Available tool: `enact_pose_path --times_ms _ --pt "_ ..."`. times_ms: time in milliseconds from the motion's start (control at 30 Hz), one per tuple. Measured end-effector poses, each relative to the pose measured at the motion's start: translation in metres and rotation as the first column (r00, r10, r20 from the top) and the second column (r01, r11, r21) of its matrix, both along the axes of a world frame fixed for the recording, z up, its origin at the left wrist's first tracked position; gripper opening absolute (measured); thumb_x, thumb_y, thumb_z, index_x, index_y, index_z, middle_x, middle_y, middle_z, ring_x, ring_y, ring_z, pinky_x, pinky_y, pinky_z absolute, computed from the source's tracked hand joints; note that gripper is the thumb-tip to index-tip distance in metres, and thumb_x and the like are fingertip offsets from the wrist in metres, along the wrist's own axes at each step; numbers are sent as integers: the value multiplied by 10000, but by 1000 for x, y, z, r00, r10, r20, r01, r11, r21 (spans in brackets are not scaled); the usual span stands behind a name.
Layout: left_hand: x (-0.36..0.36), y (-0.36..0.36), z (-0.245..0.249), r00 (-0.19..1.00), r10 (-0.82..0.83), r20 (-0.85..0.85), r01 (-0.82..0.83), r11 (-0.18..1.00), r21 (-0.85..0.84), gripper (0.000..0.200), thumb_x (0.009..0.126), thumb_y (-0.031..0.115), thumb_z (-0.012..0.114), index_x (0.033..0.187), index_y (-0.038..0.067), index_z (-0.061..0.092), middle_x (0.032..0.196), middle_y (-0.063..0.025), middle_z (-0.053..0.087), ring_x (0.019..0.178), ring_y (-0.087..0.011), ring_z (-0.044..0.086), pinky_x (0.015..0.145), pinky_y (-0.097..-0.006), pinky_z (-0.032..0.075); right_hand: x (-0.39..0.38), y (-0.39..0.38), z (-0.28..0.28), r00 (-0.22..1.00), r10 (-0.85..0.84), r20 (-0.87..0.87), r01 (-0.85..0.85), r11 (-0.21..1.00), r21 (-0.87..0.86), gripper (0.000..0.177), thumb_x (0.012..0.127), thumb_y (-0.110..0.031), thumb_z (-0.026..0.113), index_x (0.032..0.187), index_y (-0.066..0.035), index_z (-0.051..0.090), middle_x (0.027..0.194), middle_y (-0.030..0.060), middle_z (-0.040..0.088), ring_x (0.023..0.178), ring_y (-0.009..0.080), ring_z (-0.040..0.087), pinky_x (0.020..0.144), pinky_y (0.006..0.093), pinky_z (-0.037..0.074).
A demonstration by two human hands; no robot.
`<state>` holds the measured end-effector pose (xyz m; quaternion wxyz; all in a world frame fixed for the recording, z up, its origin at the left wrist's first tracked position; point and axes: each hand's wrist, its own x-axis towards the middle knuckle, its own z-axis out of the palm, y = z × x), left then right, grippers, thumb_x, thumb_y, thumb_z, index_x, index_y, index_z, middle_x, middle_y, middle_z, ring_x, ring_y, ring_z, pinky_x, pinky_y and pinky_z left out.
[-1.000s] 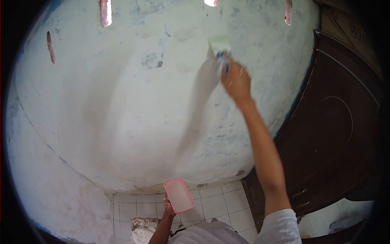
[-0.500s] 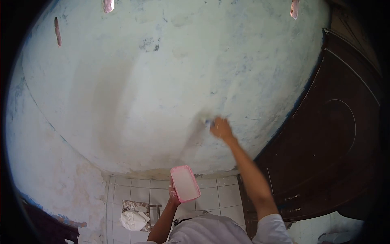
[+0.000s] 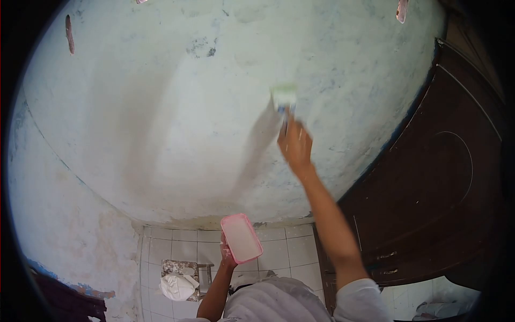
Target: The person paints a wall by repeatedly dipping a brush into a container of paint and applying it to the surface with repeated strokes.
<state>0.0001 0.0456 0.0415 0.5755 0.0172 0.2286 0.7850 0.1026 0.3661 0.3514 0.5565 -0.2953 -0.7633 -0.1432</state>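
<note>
— Where is your right hand now?
— You hold it and the brush higher up the wall than a moment ago, but lower than at first.

Patchy pale-green wall, white floor tiles, dark brown wooden furniture.

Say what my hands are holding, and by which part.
Right hand: the brush, by its handle. Left hand: the pink tub, by its left side near the lower end; any grip underneath is hidden.
</note>
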Motion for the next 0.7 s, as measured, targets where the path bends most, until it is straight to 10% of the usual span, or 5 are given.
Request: enact_pose_path --times_ms 267,467,533,600,700 --pt "-38 -22 19 1000 -21 -23 20 999 -27 564 1056 551 441 1399 117 547 1260 -88 675 1091 -268 691 942 -456 588 19 -48 -186 904 179 389 266 476 -838 403 906 -187 609 1291 -69 631 1026 296 659 1006 446 653 917 534 536" --pt "-75 -38 2 996 -60 -68 57 997 -57 591 1046 571 445 1415 118 533 1275 -94 669 1111 -283 687 954 -477 584 18 5 50 913 157 376 109 795 -597 411 854 -258 648 1153 19 597 1164 317 632 1160 525 551 1077 548 420" --pt "-83 -38 -3 995 -64 -77 61 997 -40 592 1044 575 449 1419 124 533 1281 -86 668 1121 -272 682 963 -468 579 22 -10 143 964 -47 262 136 932 -335 299 903 -236 667 1137 -58 725 874 233 681 884 397 670 1024 524 414" --pt "-84 -40 8 996 -71 -49 70 997 -27 584 1045 573 455 1425 137 536 1288 -65 667 1129 -241 673 974 -437 572 23 -68 222 1000 -20 24 26 953 -300 226 951 -179 649 1086 -24 741 560 153 593 486 266 594 614 403 505" --pt "-93 -45 -3 987 -156 -36 156 988 -1 568 1058 553 440 1446 145 520 1318 -66 650 1148 -242 664 982 -440 569 17 -56 216 999 -26 -29 18 966 -258 323 916 -147 643 1191 7 712 750 242 687 671 397 679 667 466 543"
